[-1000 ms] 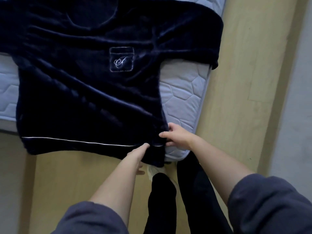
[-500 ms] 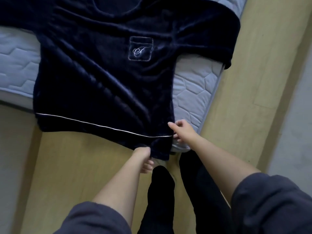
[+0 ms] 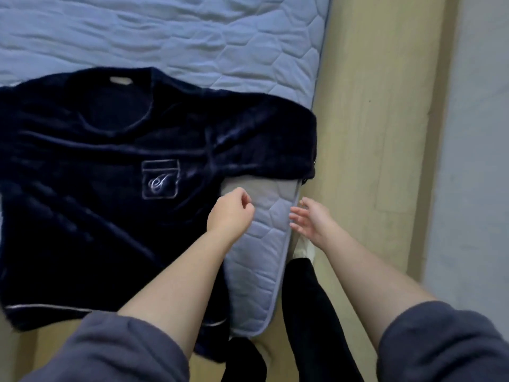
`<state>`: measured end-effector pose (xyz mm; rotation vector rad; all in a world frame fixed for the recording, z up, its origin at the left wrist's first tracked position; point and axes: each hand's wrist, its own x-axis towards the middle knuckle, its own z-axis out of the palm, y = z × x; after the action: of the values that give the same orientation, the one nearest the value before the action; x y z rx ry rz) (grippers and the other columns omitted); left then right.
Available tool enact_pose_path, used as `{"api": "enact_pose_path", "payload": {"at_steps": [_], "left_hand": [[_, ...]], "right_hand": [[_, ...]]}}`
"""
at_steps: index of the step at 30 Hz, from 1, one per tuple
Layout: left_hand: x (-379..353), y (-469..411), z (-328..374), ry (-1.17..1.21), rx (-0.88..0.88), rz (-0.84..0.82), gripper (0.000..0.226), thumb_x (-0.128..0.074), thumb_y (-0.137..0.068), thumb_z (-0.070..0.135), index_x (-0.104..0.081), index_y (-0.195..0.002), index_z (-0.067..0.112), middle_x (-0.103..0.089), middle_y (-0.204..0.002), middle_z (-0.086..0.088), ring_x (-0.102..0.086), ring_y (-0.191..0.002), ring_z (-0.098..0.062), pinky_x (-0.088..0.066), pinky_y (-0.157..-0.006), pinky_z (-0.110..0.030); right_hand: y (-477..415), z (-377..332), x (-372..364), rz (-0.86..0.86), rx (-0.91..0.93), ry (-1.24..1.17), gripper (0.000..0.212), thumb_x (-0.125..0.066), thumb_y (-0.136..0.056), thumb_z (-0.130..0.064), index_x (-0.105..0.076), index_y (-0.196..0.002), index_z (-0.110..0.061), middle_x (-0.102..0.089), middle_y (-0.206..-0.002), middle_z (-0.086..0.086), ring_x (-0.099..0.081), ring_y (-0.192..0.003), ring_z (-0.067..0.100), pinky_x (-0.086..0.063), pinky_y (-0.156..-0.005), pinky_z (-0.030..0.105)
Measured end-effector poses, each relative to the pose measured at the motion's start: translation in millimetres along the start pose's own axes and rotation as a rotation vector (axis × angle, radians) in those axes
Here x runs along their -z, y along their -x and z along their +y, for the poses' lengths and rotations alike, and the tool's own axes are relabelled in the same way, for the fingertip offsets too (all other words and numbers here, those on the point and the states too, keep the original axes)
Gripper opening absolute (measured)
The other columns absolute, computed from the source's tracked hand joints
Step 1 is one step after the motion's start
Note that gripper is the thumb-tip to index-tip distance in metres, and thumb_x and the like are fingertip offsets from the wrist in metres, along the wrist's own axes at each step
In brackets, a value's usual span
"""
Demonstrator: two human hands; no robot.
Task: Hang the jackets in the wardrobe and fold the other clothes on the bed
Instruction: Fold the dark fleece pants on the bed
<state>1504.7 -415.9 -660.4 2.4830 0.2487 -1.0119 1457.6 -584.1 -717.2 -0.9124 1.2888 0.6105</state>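
Observation:
A dark navy velvet top [image 3: 91, 216] with a small embroidered chest pocket lies front up on the pale blue mattress [image 3: 214, 42]. Its white-piped hem hangs over the near edge, and its right sleeve reaches the mattress's right edge. My left hand [image 3: 230, 213] hovers over bare mattress just right of the top's side, below the sleeve, fingers curled, holding nothing. My right hand [image 3: 308, 219] hovers at the mattress's right edge with its fingers spread, also holding nothing.
A light wooden floor [image 3: 380, 133] runs along the bed's right side, bounded by a grey wall [image 3: 473, 161]. My legs in black trousers [image 3: 311, 312] stand at the mattress's near right corner.
Both hands have let go of the top's hem corner and moved up toward the sleeve. The view has tilted up, and more of the mattress shows.

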Motion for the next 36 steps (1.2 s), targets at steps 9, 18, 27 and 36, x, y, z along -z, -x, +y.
{"api": "enact_pose_path", "payload": {"at_steps": [9, 18, 27, 36], "left_hand": [[1.4, -139.9, 139.0, -0.555, -0.524, 0.210, 0.053, -0.054, -0.086, 0.018, -0.041, -0.137, 0.018, -0.035, -0.144, -0.003, -0.028, -0.136, -0.021, -0.026, -0.108, -0.042], [11.2, -178.0, 194.2, -0.909, -0.466, -0.015, 0.037, -0.052, -0.084, 0.032, -0.052, -0.118, 0.016, -0.050, -0.116, -0.007, -0.044, -0.111, -0.027, -0.033, -0.095, -0.043], [12.9, -165.8, 228.9, -0.570, -0.368, -0.321, 0.038, -0.058, -0.083, 0.033, -0.047, -0.118, 0.023, -0.059, -0.118, -0.001, -0.053, -0.103, -0.025, -0.034, -0.079, -0.032], [68.5, -105.9, 244.4, -0.529, -0.436, -0.083, 0.027, -0.054, -0.085, 0.020, -0.056, -0.111, 0.019, -0.049, -0.110, -0.005, -0.048, -0.111, -0.028, -0.042, -0.091, -0.040]], "right_hand": [[-97.4, -86.8, 13.8, -0.148, -0.270, -0.519, 0.035, -0.041, -0.098, -0.044, -0.055, -0.104, -0.012, -0.068, -0.094, 0.013, -0.063, -0.093, 0.028, -0.049, -0.075, 0.036], [-108.2, -132.1, 30.8, -0.135, -0.265, -0.750, 0.035, -0.047, -0.096, -0.021, -0.054, -0.128, -0.007, -0.061, -0.119, 0.018, -0.060, -0.099, 0.036, -0.049, -0.078, 0.049], [-64.8, -124.8, 98.0, 0.131, -0.186, -1.057, 0.038, -0.065, -0.087, -0.018, -0.056, -0.124, -0.016, -0.060, -0.121, 0.008, -0.056, -0.113, 0.027, -0.042, -0.106, 0.039], [30.8, -153.3, 99.8, -0.026, 0.196, -1.079, 0.034, -0.063, -0.084, -0.010, -0.061, -0.118, -0.012, -0.071, -0.109, 0.012, -0.070, -0.093, 0.029, -0.058, -0.075, 0.042]]}}
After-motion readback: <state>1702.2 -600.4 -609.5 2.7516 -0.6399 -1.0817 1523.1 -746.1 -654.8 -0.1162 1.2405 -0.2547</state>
